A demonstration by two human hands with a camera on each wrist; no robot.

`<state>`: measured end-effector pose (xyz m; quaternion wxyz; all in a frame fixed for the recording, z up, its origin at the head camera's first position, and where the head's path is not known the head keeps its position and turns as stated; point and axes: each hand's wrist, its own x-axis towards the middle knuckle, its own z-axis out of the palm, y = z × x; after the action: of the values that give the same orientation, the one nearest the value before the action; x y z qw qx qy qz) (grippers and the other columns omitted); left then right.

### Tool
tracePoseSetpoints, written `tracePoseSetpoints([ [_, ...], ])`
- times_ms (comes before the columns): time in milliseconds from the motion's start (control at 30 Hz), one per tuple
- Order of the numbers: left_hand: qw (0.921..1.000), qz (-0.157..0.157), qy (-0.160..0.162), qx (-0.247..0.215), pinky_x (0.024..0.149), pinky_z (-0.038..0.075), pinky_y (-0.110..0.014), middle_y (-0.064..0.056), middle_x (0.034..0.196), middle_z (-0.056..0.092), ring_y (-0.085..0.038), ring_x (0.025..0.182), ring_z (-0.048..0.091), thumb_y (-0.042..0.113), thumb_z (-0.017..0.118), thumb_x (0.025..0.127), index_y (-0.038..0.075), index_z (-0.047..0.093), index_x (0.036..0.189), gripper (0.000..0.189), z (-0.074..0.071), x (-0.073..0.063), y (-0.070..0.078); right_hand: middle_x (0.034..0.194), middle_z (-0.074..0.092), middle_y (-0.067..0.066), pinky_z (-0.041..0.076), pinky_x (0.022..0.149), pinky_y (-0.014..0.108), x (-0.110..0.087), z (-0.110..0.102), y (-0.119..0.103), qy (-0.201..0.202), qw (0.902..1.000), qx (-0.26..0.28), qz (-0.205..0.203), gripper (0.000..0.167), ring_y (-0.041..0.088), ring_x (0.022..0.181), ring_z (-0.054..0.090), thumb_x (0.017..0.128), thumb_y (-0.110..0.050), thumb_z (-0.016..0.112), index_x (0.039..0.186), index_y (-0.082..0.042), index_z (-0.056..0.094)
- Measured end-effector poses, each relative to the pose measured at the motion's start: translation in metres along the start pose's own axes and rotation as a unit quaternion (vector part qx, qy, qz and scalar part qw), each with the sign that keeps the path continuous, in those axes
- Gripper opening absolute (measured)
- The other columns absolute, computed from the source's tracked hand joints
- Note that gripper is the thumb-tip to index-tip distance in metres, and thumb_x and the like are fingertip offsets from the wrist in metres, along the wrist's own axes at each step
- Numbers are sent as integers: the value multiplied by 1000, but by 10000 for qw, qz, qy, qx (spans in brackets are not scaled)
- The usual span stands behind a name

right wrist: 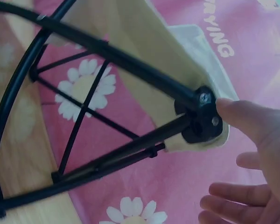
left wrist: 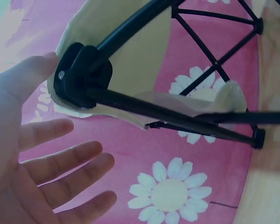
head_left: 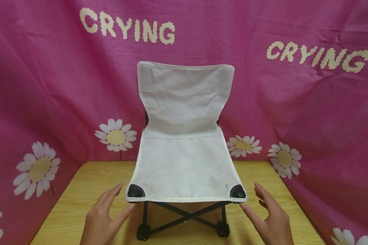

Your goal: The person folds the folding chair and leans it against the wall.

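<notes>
A folding chair (head_left: 187,166) with white fabric and a black tube frame stands unfolded on the wooden surface, its seat front toward me. Beside its front left corner is my left hand (head_left: 102,217), fingers spread and loosely bent, holding nothing. My right hand (head_left: 271,217) mirrors it at the front right corner, also holding nothing. In the left wrist view, the thumb reaches a black corner joint (left wrist: 81,77); whether it presses there I cannot tell. The right thumb is likewise at the other corner joint (right wrist: 203,114) in the right wrist view. Crossed legs (head_left: 187,216) show under the seat.
Pink cloth (head_left: 202,30) with daisies and lettering hangs behind the chair and along both sides. The light wooden tabletop (head_left: 79,190) extends on either side of the chair. Black feet (head_left: 143,232) of the chair rest on it near the front.
</notes>
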<state>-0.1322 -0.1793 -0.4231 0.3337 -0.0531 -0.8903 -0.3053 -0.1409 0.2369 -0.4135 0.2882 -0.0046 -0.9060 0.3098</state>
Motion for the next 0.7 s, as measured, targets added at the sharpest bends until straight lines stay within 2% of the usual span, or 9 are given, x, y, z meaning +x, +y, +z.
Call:
tracePoseSetpoints([
  [167,9992,-283,159,-245,83,49,-44,-3,112,66,-19,101,62,24,86,72,15,61,129,64,5,-2,5,124,64,12,53,83,45,-2,5,-10,29,9991,302,294,67,30,106,64,79,-37,80,137,-19,54],
  [300,9984,-413,255,-306,83,46,-22,1,110,67,-15,101,63,23,86,72,17,62,128,61,9,-5,8,120,66,12,54,82,46,-4,8,-13,10,9978,440,495,62,30,104,65,81,-36,78,136,-20,55],
  [400,9977,-346,390,-428,82,40,-8,4,110,68,-13,99,63,21,86,73,21,63,128,60,12,-6,9,118,67,12,54,82,43,-6,8,-15,8,9966,531,632,60,30,103,66,82,-35,77,137,-22,55],
  [500,9965,-188,529,-626,82,40,-7,3,111,68,-12,97,62,16,85,73,21,63,129,60,14,-5,10,117,68,9,55,81,25,-7,10,-16,50,9948,689,754,58,25,103,66,83,-32,77,136,-26,55],
  [600,9956,-59,572,-746,83,40,-7,4,115,67,-10,99,61,14,85,73,23,63,129,60,16,-5,11,115,69,6,47,78,7,-8,12,-17,146,9924,891,836,56,15,101,66,82,-29,78,134,-31,56],
  [700,9948,15,577,-833,83,40,-7,4,117,67,-9,100,61,13,85,73,23,63,128,60,18,-5,13,114,69,3,44,77,4,-9,15,-16,242,9903,1071,845,55,1,98,63,81,-25,79,132,-33,58],
])
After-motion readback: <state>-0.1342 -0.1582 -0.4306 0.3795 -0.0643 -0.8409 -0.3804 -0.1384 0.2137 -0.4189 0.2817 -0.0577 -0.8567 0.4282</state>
